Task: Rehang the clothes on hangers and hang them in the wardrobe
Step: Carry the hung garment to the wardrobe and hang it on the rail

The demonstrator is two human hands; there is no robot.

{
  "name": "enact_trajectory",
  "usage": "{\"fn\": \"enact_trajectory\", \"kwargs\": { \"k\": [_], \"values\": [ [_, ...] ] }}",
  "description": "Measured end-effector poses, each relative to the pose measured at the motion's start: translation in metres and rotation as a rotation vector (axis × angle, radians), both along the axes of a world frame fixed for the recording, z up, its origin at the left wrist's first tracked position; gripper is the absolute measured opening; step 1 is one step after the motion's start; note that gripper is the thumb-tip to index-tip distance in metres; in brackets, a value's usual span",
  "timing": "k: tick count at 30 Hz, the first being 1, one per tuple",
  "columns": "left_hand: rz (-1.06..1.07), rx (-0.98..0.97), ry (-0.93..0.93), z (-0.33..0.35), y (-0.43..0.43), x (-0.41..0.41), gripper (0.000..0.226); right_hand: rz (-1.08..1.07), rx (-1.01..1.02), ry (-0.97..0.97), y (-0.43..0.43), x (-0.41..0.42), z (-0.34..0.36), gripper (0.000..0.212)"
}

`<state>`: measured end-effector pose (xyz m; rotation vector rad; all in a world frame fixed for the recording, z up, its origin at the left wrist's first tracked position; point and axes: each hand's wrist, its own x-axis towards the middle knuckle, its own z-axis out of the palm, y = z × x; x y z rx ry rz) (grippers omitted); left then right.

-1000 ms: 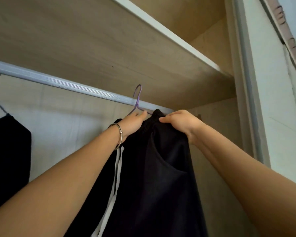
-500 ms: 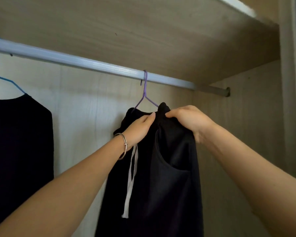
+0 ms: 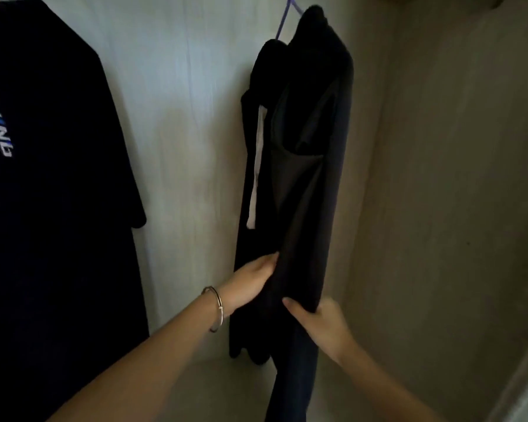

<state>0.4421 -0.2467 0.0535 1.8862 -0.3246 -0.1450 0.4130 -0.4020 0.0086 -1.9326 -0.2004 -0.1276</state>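
Black trousers (image 3: 305, 153) with a white drawstring (image 3: 255, 166) hang folded over a purple hanger (image 3: 284, 19) near the top of the view. The rail itself is out of frame. My left hand (image 3: 250, 284), with a metal bangle on the wrist, lies against the left side of the lower fabric with its fingers tucked behind a fold. My right hand (image 3: 320, 324) pinches the lower edge of the folded leg from the right, thumb on the front of the cloth. One trouser leg drops past my right hand to the bottom of the view.
A black T-shirt (image 3: 49, 208) with white and blue lettering hangs at the left. The pale back wall (image 3: 189, 117) of the wardrobe lies between the two garments. The right side wall (image 3: 439, 178) stands close to the trousers, and the wardrobe floor (image 3: 214, 388) shows below.
Both hands have left the waistband at the hanger and slid down to the lower part of the trousers. The view has tipped down, so the rail and shelf are out of frame.
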Motion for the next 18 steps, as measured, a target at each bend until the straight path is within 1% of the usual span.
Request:
{"fn": "enact_trajectory", "kwargs": {
  "k": [2,3,5,7,9,10,12,13,14,16,18],
  "values": [
    [-0.045,0.048,0.044,-0.032,0.008,-0.015,0.031,-0.091,-0.020,0.115,0.004,0.000,-0.034,0.004],
    [-0.045,0.056,0.047,-0.045,0.011,-0.020,0.032,-0.159,-0.005,0.146,0.005,-0.001,-0.044,0.003],
    [-0.019,0.063,0.063,-0.068,0.016,-0.029,0.044,-0.291,0.045,0.194,0.009,-0.004,-0.056,0.012],
    [-0.024,0.106,0.086,-0.091,0.014,-0.039,0.056,-0.377,0.027,0.254,0.012,-0.010,-0.062,0.018],
    [-0.056,0.168,0.105,-0.114,0.006,-0.047,0.062,-0.396,-0.037,0.356,0.011,-0.017,-0.073,0.008],
    [-0.056,0.198,0.115,-0.124,0.002,-0.051,0.062,-0.392,-0.093,0.428,0.008,-0.020,-0.083,0.019],
    [-0.043,0.194,0.156,-0.144,-0.007,-0.061,0.058,-0.333,-0.247,0.580,-0.003,-0.028,-0.102,0.043],
    [-0.037,0.168,0.181,-0.154,-0.009,-0.066,0.055,-0.298,-0.321,0.633,-0.009,-0.033,-0.109,0.048],
    [-0.023,0.148,0.206,-0.163,-0.009,-0.070,0.052,-0.283,-0.348,0.673,-0.014,-0.035,-0.115,0.050],
    [0.023,0.131,0.250,-0.180,-0.007,-0.073,0.050,-0.313,-0.322,0.675,-0.023,-0.034,-0.119,0.043],
    [0.063,0.104,0.274,-0.190,-0.005,-0.075,0.048,-0.367,-0.236,0.619,-0.029,-0.027,-0.125,0.036]
  ]
}}
